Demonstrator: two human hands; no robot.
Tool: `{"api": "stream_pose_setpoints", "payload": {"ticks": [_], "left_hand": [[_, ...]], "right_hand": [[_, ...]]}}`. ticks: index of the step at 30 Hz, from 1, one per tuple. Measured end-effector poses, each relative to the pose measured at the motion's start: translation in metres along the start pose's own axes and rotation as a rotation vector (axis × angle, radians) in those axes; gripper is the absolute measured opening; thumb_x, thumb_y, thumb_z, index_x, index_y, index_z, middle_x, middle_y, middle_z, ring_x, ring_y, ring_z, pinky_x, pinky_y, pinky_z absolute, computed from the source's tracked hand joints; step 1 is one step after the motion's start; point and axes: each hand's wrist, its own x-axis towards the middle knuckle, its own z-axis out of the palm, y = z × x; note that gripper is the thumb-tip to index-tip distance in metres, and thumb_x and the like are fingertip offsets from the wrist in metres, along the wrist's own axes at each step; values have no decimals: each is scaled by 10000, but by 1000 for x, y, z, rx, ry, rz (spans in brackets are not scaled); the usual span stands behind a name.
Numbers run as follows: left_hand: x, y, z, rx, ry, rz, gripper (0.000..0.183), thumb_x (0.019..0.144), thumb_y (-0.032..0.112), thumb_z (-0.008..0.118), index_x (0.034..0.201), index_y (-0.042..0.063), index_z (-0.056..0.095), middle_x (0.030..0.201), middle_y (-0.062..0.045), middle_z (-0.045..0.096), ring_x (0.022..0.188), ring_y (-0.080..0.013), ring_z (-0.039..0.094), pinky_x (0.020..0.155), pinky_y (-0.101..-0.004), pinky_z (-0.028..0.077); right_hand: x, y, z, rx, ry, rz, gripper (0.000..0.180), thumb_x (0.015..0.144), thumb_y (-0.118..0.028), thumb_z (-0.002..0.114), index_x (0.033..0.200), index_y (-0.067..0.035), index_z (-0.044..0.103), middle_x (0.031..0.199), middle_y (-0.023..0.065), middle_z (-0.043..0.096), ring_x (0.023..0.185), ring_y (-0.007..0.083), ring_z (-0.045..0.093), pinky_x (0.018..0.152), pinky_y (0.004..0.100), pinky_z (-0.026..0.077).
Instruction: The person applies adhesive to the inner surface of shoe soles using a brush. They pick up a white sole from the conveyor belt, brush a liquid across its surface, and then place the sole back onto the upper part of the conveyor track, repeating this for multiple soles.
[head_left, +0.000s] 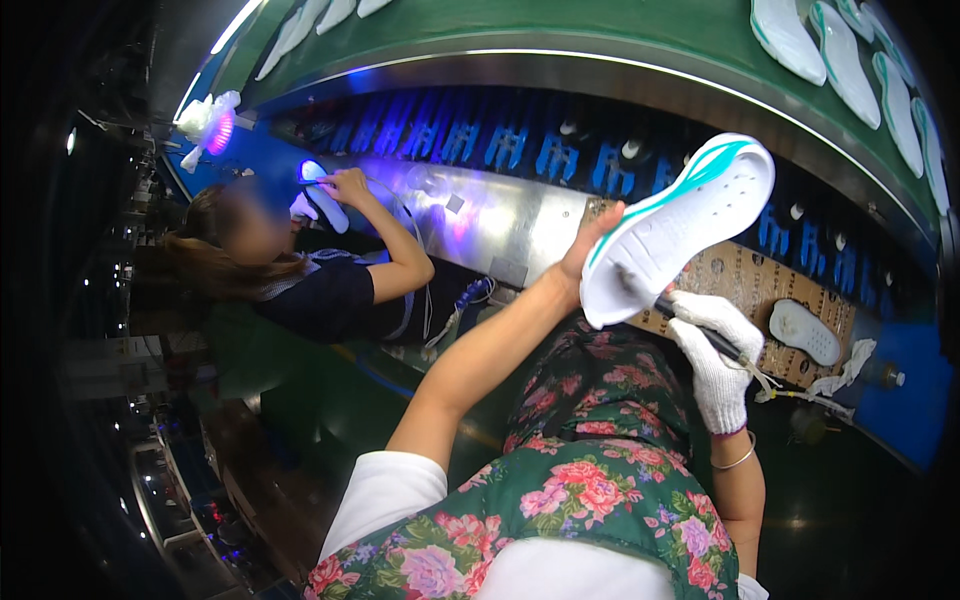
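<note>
My bare left hand (589, 247) grips the side of a white plastic shoe sole with teal trim (686, 214), its perforated end pointing up and to the right. The fingers behind the sole are mostly hidden. In a white knit glove, my right hand (716, 337) is closed on a black pen-like tool with a cord (701, 327). The dark, blurred tip of the tool lies over the lower end of the sole; whether it touches cannot be told. A smaller white perforated insole-shaped piece (805, 332) rests on brown printed cardboard (739, 279) to the right.
Green conveyor belt (525, 19) carries white soles (844, 64) across the top. Below it run blue clamp-like holders (555, 157) and a metal worktop (510, 217). A co-worker (322, 277) holds another sole at left. A white cloth (847, 371) and a bottle (885, 373) are at right.
</note>
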Motion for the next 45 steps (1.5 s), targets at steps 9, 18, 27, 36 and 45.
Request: {"api": "stream_pose_setpoints", "payload": {"ticks": [9,18,27,36,45], "left_hand": [[-24,-40,-5,-148,-16,-13,817,969,623,410,1563,68,336,1393,-282,547,1171,-440,633,969,-553,549],[-34,12,33,-28,-308,110,1164,665,420,875,1556,2,253,1421,-326,426,1132,-496,605,775,-611,619],[145,109,99,-104,-139,465,800,977,591,550,1505,50,290,1463,-267,367,1271,-457,491,1034,-579,479],[90,119,80,540,-29,476,595,975,101,610,1514,-21,387,1429,-248,512,1236,-374,604,1066,-458,501],[22,408,2,2028,1369,1150,383,893,282,647,1200,55,679,1199,-224,679,1165,-437,599,989,-505,466]], "right_hand": [[38,7,-19,-643,120,-530,217,794,-3,780,1002,-57,757,950,116,748,840,241,714,756,343,568],[-14,10,-47,550,293,111,200,806,80,703,1005,74,727,1092,235,707,873,246,711,757,306,598],[-32,59,-25,463,489,397,217,851,60,716,1067,64,728,1019,140,746,776,137,682,672,227,538],[-32,101,-22,538,570,544,242,851,31,743,1090,64,721,900,124,741,690,157,682,615,248,540],[-19,112,-4,558,528,547,263,876,24,711,1133,75,697,922,124,721,696,159,646,609,247,517]]}}
